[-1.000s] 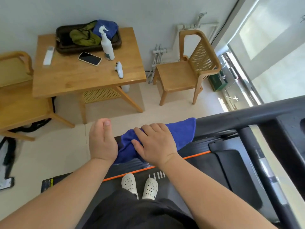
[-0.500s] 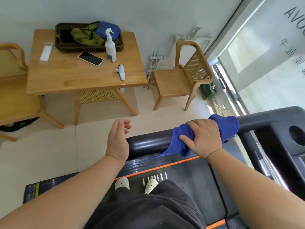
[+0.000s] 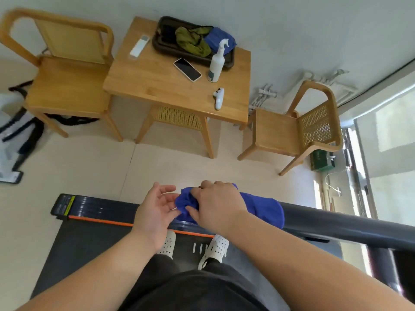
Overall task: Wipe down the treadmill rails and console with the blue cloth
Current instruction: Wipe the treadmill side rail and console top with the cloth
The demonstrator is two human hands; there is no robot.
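The blue cloth point(image 3: 265, 209) lies draped over the near end of the dark treadmill rail point(image 3: 336, 223), which runs off to the right. My right hand point(image 3: 215, 204) presses down on the cloth's left part and grips it. Just left of it, my left hand point(image 3: 157, 207) is open, palm turned toward the cloth, fingertips close to its bunched end. Below the hands are the treadmill belt point(image 3: 89, 243) with its orange edge stripe and my two white shoes point(image 3: 190, 245). The console is out of view.
A wooden table point(image 3: 170, 93) stands ahead, carrying a dark tray point(image 3: 164, 44) of cloths, a spray bottle point(image 3: 216, 63), a phone point(image 3: 187, 69), and two remotes. Wooden chairs flank it at left point(image 3: 65, 86) and right point(image 3: 296, 131). A window is on the right.
My right hand slid the cloth right along the rail, then back left toward the rail's end. My left hand has come up beside the cloth. The view has swung left.
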